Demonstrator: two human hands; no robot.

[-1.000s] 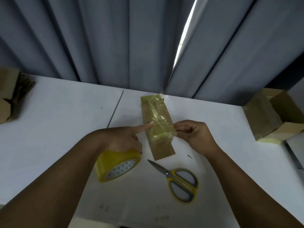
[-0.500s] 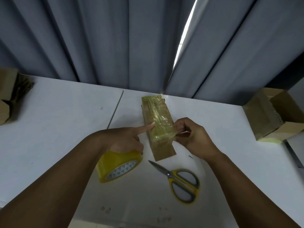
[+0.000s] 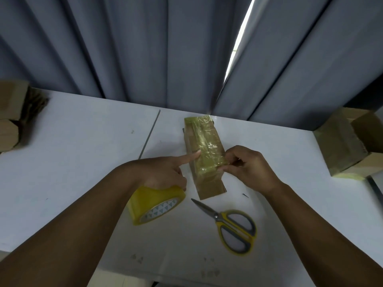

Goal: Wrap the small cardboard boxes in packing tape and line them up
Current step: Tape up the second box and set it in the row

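Observation:
A long small cardboard box (image 3: 204,141) lies on the white table (image 3: 83,152), its far part wrapped in yellowish clear tape and its near end bare. My left hand (image 3: 163,172) grips the yellow tape roll (image 3: 153,201) with its lower fingers, while its straight index finger presses on the box's left side. My right hand (image 3: 252,168) pinches the tape's edge at the box's right side.
Yellow-handled scissors (image 3: 232,226) lie shut on the table, just in front of the box. A taped cardboard box with another leaning on it (image 3: 339,146) stands at the right edge. Flat cardboard pieces (image 3: 12,112) are stacked at the far left. Grey curtains hang behind the table.
My right hand's fingers have shifted a little along the tape edge at the box's right side. My left hand, the roll and the box have stayed almost still.

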